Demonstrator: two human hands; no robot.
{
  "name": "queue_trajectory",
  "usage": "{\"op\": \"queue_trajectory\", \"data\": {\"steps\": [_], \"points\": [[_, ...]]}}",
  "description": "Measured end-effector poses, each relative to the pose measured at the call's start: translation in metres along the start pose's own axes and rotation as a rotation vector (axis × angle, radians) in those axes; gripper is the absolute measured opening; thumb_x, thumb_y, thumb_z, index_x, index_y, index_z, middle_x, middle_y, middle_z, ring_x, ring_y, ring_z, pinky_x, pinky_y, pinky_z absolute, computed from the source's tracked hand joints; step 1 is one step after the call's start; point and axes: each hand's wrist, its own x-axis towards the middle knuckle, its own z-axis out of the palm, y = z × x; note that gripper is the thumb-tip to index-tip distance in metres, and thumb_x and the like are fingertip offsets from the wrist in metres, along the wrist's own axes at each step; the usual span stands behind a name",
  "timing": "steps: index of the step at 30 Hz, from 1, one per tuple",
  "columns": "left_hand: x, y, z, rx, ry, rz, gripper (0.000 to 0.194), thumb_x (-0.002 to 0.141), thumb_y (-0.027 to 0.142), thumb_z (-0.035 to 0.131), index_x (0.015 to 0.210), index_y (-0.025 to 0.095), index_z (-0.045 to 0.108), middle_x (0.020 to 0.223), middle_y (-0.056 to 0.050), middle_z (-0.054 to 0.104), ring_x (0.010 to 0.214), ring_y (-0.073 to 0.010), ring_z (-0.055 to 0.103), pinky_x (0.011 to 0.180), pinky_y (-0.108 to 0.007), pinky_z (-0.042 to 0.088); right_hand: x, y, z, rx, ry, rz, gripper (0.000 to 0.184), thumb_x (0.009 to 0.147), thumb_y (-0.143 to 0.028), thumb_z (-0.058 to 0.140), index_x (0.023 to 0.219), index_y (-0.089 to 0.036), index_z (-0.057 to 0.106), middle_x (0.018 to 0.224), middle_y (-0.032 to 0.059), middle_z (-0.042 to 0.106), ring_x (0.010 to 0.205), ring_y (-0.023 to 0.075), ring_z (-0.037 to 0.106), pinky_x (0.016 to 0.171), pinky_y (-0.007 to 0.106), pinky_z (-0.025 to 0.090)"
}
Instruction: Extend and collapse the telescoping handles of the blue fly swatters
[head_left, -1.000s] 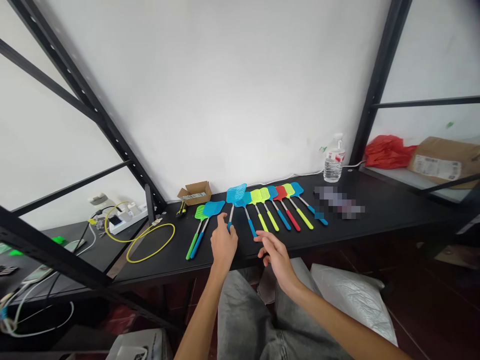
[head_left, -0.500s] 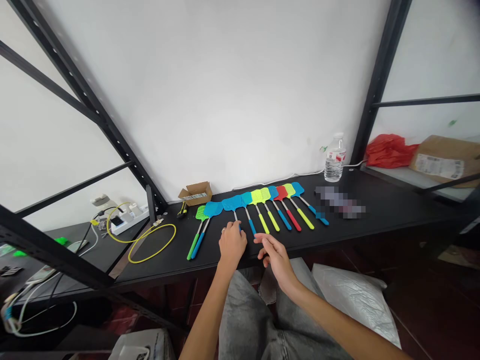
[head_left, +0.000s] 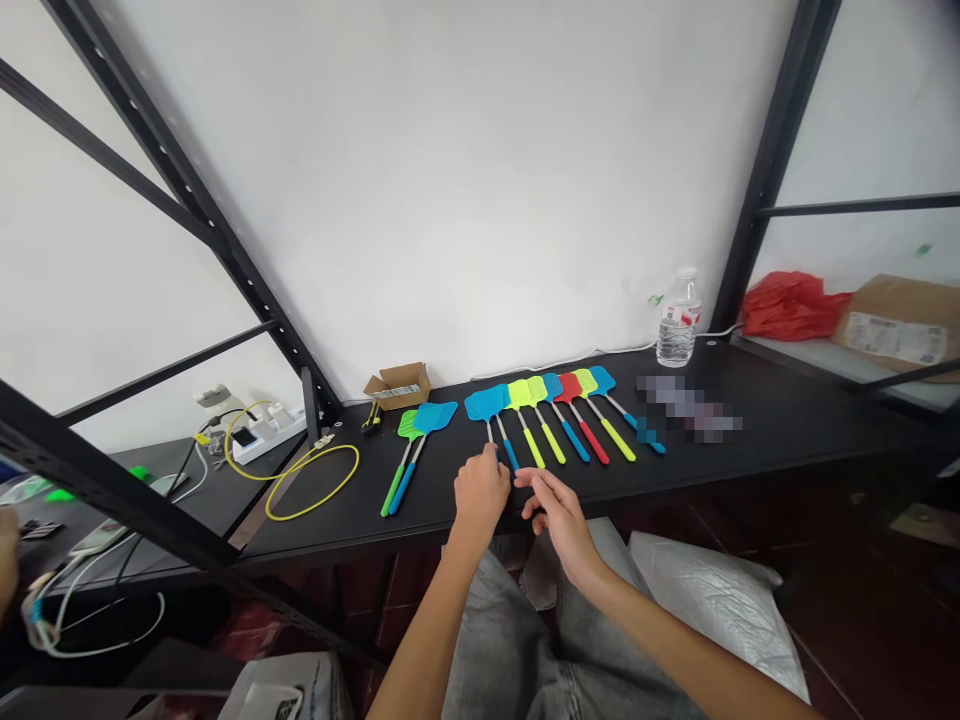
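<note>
My left hand rests at the table's front edge, closed around the lower shaft of a blue plastic fly swatter, whose mesh head lies flat at the left end of a row. My right hand hangs just to the right, fingers curled and empty, its fingertips close to the blue handle of a neighbouring swatter. Several more fly swatters in yellow-green, blue and red fan out to the right. A green swatter and a blue one lie apart on the left.
The black tabletop holds a small cardboard box, a looped yellow cable, a water bottle and a blurred patch. A power strip sits on a lower surface left, beyond a black metal shelf upright.
My left hand has brought the blue swatter down from a raised tilt and moved it rightward, so it now lies flat by the row. The whole scene has shifted slightly right in view.
</note>
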Motion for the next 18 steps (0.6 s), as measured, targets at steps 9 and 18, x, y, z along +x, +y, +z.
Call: {"op": "queue_trajectory", "data": {"steps": [9,18], "points": [[0.012,-0.002,-0.001,0.009,-0.002,-0.008,0.037,0.092,0.028,0.045,0.126,0.021,0.055,0.102,-0.011,0.069,0.094,-0.0256,0.066,0.073,-0.03,0.045,0.0,0.0,0.001,0.019,0.004,0.003,0.04,0.086,-0.054,0.055,0.101,-0.02,0.069,0.105,0.0103,0.064,0.061,0.012,0.055,0.041,0.022,0.034],[-0.002,-0.068,-0.025,0.07,0.185,-0.175,0.032,0.093,0.04,0.047,0.118,0.024,0.059,0.105,-0.01,0.067,0.097,-0.026,0.063,0.074,-0.032,0.044,-0.001,-0.004,0.001,0.027,-0.001,0.01,0.04,0.086,-0.055,0.055,0.097,-0.02,0.07,0.101,0.0097,0.063,0.062,0.0131,0.055,0.042,0.022,0.035]]}}
